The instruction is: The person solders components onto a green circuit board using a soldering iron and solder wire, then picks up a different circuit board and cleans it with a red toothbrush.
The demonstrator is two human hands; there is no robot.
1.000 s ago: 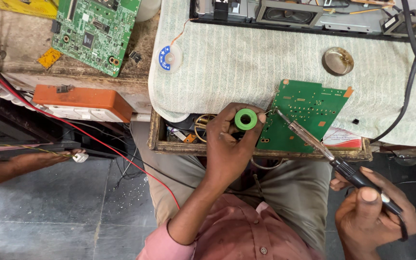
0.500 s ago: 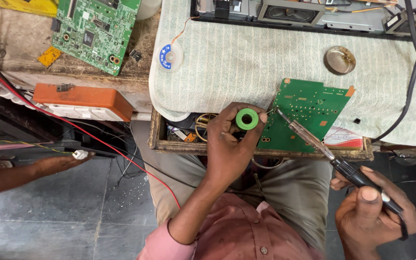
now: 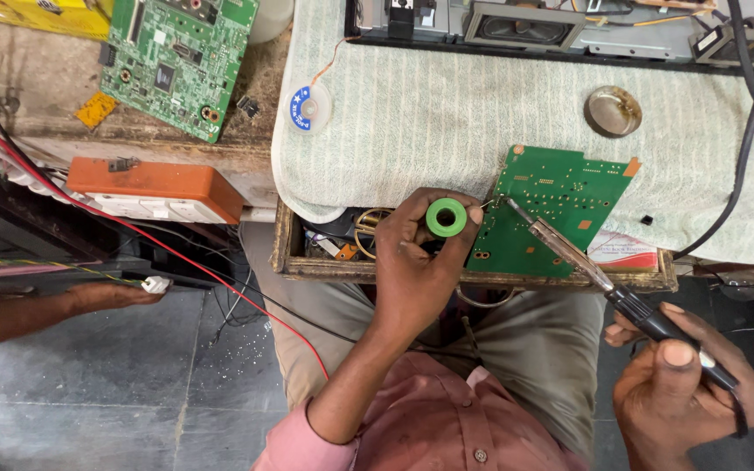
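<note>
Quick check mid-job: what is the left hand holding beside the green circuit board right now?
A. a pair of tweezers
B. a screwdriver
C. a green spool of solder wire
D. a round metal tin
C: the left hand grips a green solder spool at the edge of the circuit board.

A glossy green plastic spool (image 3: pixel 446 217) is sitting beside the matt green circuit board (image 3: pixel 551 209), a ribbed pale cloth (image 3: pixel 447 113) is covering the rough, worn wooden tray (image 3: pixel 473 277)
</note>
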